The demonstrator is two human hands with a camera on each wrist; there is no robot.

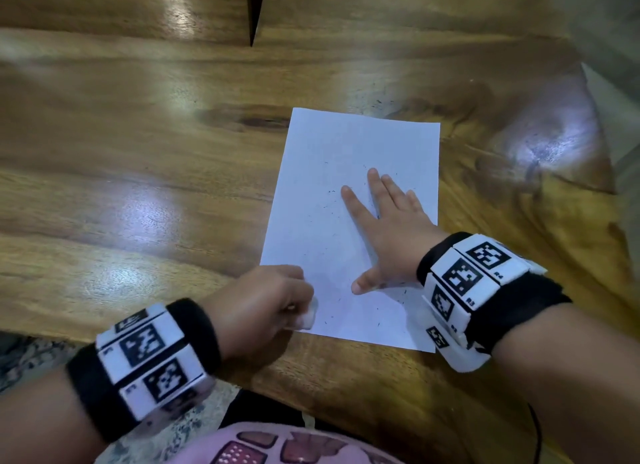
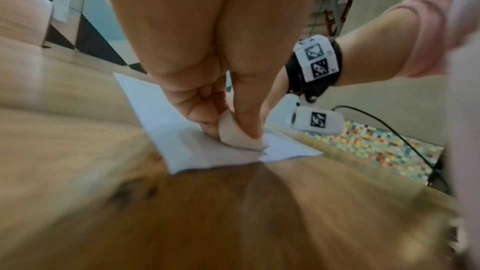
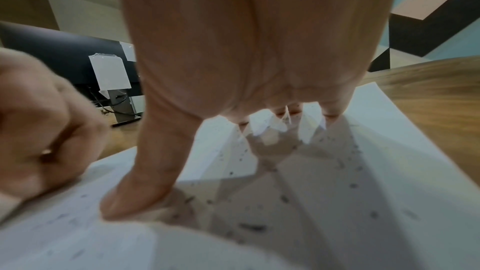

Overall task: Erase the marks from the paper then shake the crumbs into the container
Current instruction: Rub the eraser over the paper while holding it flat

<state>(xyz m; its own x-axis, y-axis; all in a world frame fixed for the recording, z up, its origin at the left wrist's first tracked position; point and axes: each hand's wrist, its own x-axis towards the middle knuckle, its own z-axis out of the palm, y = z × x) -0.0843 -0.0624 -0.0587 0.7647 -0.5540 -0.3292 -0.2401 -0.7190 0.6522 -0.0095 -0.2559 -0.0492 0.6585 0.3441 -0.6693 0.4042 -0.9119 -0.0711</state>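
A white sheet of paper (image 1: 332,172) lies on the wooden table (image 1: 138,151), speckled with dark eraser crumbs (image 1: 332,190). My right hand (image 1: 384,228) lies flat on the sheet with fingers spread, pressing it down; the right wrist view shows its thumb (image 3: 145,182) on the paper (image 3: 363,192) among crumbs (image 3: 252,227). At the sheet's near left corner my left hand (image 1: 273,304) pinches a pale eraser (image 1: 308,316) against it. In the left wrist view the eraser (image 2: 239,134) sits between thumb and fingers on the paper (image 2: 166,114). No container is in view.
The table's near edge (image 1: 346,394) runs just below the sheet, and its right corner (image 1: 588,124) lies beyond the paper. A dark gap (image 1: 255,9) splits the boards at the far side. A black cable (image 2: 405,137) hangs past the edge over a patterned floor.
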